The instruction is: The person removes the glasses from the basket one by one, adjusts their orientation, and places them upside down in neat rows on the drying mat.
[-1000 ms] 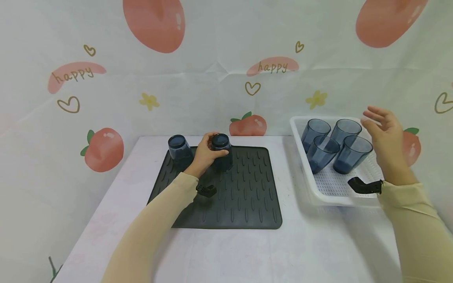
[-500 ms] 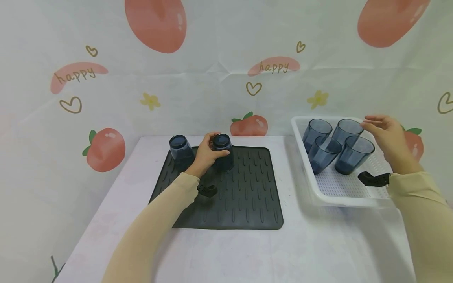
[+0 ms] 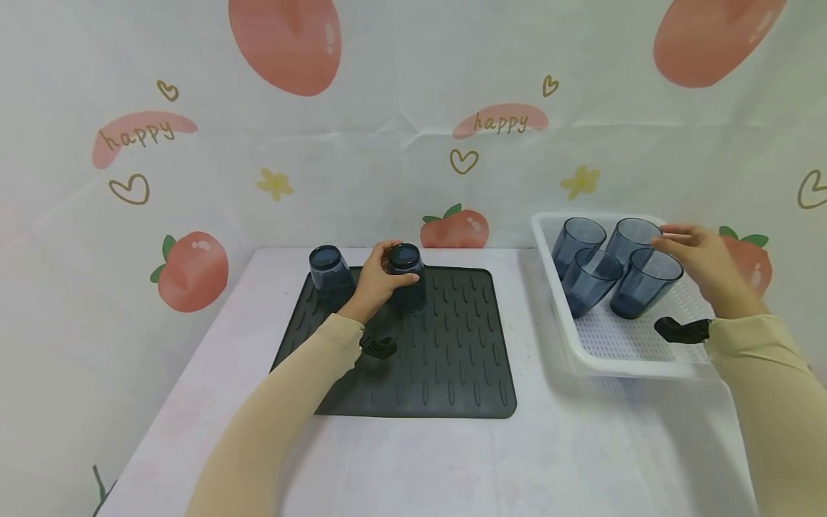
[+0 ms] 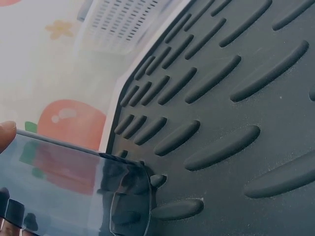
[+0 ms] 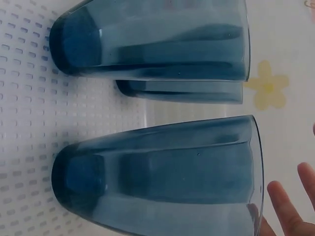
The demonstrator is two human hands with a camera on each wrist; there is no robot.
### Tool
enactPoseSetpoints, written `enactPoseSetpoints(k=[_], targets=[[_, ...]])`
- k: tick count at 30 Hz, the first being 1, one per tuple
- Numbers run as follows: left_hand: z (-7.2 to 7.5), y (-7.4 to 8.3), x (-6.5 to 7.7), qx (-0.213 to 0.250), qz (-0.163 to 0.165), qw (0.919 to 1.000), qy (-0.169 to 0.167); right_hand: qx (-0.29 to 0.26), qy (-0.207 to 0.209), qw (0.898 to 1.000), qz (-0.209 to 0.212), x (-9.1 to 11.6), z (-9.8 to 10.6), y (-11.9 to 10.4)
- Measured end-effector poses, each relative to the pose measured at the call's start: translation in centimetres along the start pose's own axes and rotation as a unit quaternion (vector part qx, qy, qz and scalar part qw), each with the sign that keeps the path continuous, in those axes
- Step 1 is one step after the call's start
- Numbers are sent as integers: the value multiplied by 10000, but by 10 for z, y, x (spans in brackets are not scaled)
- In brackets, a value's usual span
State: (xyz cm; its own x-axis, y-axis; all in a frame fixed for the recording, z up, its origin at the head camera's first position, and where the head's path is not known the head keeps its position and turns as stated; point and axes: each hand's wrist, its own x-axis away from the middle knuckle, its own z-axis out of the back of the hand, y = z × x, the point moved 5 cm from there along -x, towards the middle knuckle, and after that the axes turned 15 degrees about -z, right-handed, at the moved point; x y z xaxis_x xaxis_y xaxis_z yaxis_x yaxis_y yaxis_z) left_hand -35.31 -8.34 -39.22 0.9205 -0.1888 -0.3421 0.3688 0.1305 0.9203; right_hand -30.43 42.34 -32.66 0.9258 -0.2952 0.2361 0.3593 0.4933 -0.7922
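Note:
My left hand grips a blue glass tumbler standing upside down on the black ridged drying mat. In the left wrist view that tumbler has its rim at the mat, with fingertips on its sides. A second upturned tumbler is just left of the hand. My right hand is over the right side of a white basket, fingers apart and close to the rims of the nearest tumblers. The right wrist view shows its fingers by a tumbler's rim; contact is unclear.
Several blue tumblers stand mouth up and tilted in the perforated basket. The basket is right of the mat on a white table. Behind hangs a printed cloth with peaches and hearts.
My right hand has lowered towards the tumblers in the basket, its fingers coming nearer to their rims. My left hand and its tumbler stay in place.

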Motion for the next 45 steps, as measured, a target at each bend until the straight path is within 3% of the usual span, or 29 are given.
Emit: enactPoseSetpoints(k=[16, 26, 40, 45], targets=[[0, 1, 0, 4, -11, 10000, 10, 508, -630, 9966, -150, 7, -8, 2], [-1, 4, 0, -34, 1, 10000, 32, 948, -820, 9921, -85, 10, -12, -3], [0, 2, -1, -21, 12, 10000, -2, 1296, -1329, 9824, -209, 3, -16, 1], [0, 3, 0, -58, 1, 10000, 4, 1197, -1446, 9818, -301, 2, -17, 3]])
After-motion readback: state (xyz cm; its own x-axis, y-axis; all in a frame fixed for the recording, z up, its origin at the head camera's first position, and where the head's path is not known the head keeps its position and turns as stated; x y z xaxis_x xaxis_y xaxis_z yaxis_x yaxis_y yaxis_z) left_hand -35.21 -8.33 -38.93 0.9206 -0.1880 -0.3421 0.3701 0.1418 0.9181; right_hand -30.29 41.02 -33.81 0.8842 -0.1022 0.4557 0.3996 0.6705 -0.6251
